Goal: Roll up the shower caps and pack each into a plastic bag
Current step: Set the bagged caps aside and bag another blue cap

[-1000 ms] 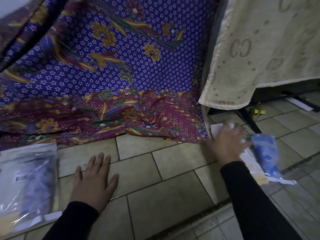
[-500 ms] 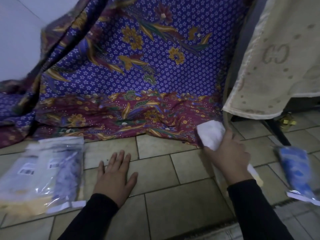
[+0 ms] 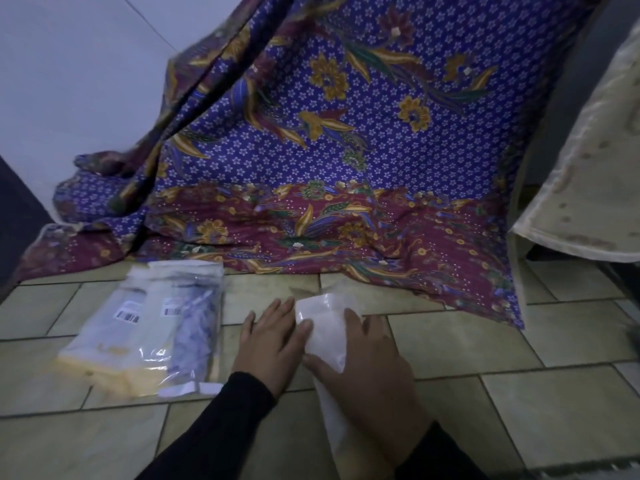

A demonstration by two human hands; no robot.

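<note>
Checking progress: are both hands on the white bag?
Yes, the left hand and right hand both rest on the white bag.

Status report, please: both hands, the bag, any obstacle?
Left hand flat, fingertips on white plastic bag. Right hand pressing it on the floor. Filled bags lie apart, left. Nothing blocking.

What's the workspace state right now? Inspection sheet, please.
Surface: tiled floor, dim light.
Job's things: white plastic bag flat on the floor under both hands; packed bags lying to its left.
Clutter: nothing seen.
Hands: left hand flat on the floor, fingers on the bag's left edge; right hand pressing on the bag.
Cables: nothing seen.
Surroundings: purple floral cloth draped down to the floor behind; cream towel hanging at right.
</note>
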